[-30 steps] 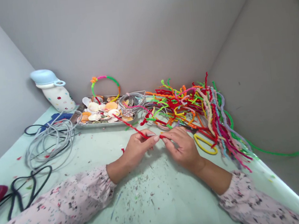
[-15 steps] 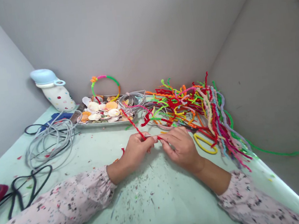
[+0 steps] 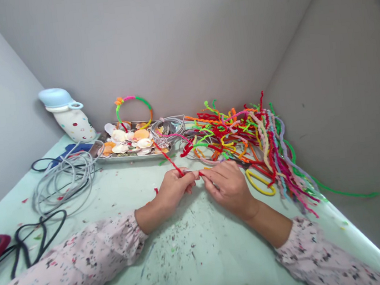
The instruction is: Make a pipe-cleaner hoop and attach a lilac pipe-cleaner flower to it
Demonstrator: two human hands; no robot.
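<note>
Red fuzzy stem (image 3: 168,157) + thin grey strand (image 3: 188,172), pinched at 2 spots over the tabletop (image 3: 223,253).
Stem: bright red, 1 free end up and out toward the far-left corner, that length near straight, slanted. Short red bit also shows at the right-hand pinch; link between the 2 red parts hidden. Grey strand: only a short piece visible, beside the red; wrapped or not, can't tell. Both well in from left and right edges.
</note>
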